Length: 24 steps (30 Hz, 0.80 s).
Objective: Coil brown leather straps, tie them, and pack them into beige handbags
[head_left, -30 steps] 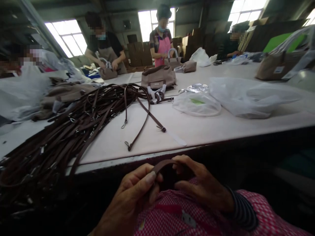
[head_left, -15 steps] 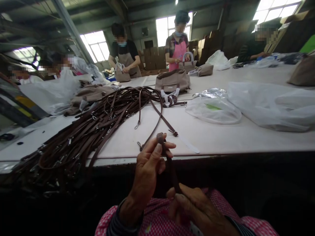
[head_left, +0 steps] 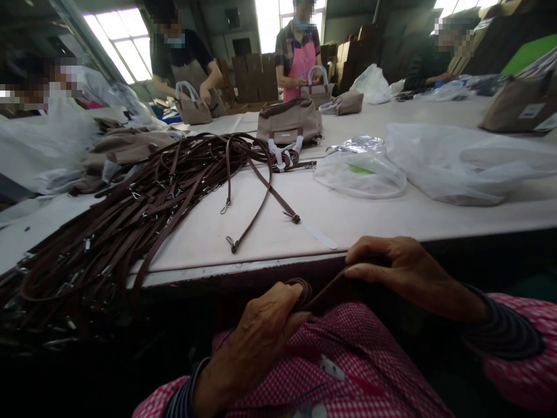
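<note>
Above my lap, my left hand (head_left: pixel 270 322) is closed around a small coil of brown bag strap (head_left: pixel 307 288). A straight length of the same strap runs from the coil up to my right hand (head_left: pixel 391 267), which pinches it near the table edge. On the table in front, a large pile of brown straps (head_left: pixel 174 191) with metal clasps spreads to the left and hangs over the edge. One loose strap end with a buckle (head_left: pixel 296 218) lies near a white paper strip (head_left: pixel 319 235). My palms hide part of the held strap.
A taupe handbag (head_left: pixel 285 125) stands behind the pile, its handles wrapped in white. Clear plastic bags (head_left: pixel 456 168) lie on the right, with another handbag (head_left: pixel 517 104) beyond. Across the table (head_left: pixel 261 232), co-workers handle bags; a person (head_left: pixel 300 58) wears a pink apron.
The strap, earlier held upright between my hands, is now partly coiled in my left hand. My right hand has moved up and right, drawing a length outward. The view has shifted.
</note>
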{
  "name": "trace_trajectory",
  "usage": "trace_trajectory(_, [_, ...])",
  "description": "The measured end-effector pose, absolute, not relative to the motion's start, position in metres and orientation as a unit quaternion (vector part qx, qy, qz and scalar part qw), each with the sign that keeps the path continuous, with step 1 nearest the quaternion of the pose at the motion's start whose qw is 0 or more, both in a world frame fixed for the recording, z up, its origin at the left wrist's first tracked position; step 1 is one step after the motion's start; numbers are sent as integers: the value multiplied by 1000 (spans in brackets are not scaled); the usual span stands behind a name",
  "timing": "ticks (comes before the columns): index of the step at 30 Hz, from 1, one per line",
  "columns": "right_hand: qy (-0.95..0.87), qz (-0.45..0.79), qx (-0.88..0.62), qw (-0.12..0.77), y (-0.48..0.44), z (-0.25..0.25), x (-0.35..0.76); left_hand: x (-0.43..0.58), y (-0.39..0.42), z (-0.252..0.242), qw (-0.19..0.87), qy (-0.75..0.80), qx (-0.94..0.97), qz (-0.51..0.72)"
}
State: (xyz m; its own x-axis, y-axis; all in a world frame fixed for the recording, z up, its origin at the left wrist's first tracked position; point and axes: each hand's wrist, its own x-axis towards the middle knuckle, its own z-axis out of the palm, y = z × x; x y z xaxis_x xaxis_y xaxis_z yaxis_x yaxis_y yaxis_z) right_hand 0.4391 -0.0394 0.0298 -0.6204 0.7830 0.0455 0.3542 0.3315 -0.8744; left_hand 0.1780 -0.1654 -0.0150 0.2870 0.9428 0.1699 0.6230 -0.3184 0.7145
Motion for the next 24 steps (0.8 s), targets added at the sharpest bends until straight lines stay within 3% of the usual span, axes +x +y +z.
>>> trace_trajectory(4, [-816,419,-311,247,-45,6,419,182,-178,1,557,464,573,382])
trace_trajectory(8, [-758,504,-302,284,-83,-19,391,191,-175,14,681,380,382,496])
trace_trajectory(10, [-701,520,-322,366,-101,-28,378,196,-167,26,680,365,310,555])
trace_trajectory(13, [-705,440,-327,450,-116,-39,364,202,-154,47,664,342,238,621])
trace_trajectory(16, [-740,434,-308,411,-120,-44,356,205,-144,59,634,325,236,661])
trace_trajectory(20, [-718,567,-278,293,-125,-40,357,203,-133,43,587,354,345,641])
trace_trajectory(22, [-676,642,-275,236,-127,-33,364,200,-132,23,511,433,449,592])
trace_trajectory(24, [-628,702,-271,198,-125,-24,375,196,-134,1,365,505,572,533])
